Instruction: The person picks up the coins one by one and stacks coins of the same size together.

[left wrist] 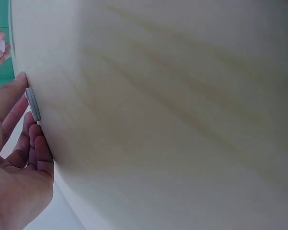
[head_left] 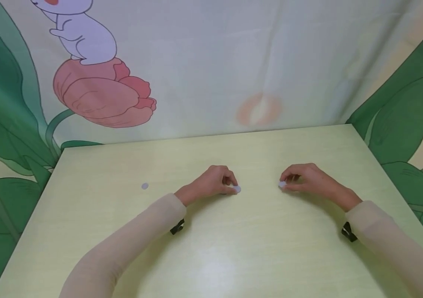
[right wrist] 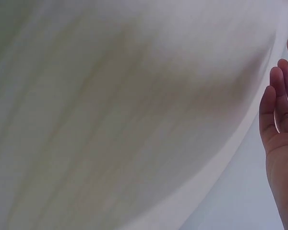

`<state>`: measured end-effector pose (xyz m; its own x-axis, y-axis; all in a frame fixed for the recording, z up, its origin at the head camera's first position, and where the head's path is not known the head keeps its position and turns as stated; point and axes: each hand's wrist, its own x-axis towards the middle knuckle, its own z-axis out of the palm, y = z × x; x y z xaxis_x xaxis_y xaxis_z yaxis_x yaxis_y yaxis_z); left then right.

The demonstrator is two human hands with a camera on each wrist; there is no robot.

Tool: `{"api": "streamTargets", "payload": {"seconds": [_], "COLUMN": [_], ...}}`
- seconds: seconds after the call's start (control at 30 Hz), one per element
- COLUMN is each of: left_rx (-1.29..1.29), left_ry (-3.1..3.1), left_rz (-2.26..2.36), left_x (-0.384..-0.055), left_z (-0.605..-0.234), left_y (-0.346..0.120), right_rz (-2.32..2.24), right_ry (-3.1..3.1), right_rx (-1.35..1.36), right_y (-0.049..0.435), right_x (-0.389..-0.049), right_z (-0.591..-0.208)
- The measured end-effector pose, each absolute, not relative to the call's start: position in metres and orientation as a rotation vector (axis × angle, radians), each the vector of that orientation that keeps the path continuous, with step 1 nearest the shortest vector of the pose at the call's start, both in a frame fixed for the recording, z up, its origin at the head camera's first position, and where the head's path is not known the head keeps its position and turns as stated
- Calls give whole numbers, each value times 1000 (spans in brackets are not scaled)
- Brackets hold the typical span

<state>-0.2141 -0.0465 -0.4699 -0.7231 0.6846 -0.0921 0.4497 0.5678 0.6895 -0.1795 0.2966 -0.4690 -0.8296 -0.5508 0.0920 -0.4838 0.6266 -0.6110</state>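
On the pale tabletop, my left hand [head_left: 215, 181] pinches a small round whitish disc [head_left: 237, 188] between thumb and fingers. Seen edge-on in the left wrist view, flat grey-white disc edges [left wrist: 32, 104] lie against the table between the fingertips; whether this is one disc or two stacked, I cannot tell. To the right, my right hand [head_left: 306, 178] holds a similar disc [head_left: 282, 184] at its fingertips, raised a little over the table. The right wrist view shows some fingers [right wrist: 277, 103] of that hand, but its disc is out of sight. A third disc [head_left: 145, 186] lies flat, left of the left hand.
The light wood-look table [head_left: 211, 248] fills the lower head view. Behind it hangs a cloth backdrop [head_left: 204, 74] with a printed rabbit and pink flower [head_left: 103, 93]. Green printed leaves [head_left: 401, 120] flank the table. Dark straps [head_left: 349, 231] sit under the sleeves.
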Motion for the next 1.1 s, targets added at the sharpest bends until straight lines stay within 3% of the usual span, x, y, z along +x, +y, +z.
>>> {"api": "streamTargets", "payload": {"seconds": [1.1], "left_rx": [910], "left_ry": [2443], "left_rz": [906], "left_x": [-213], "left_z": [-467], "left_y": [-43], "right_rz": [-923], "right_ry": [2678], "right_rx": [-948], "right_y": [257], "right_x": [-193], "right_z": [-460]}}
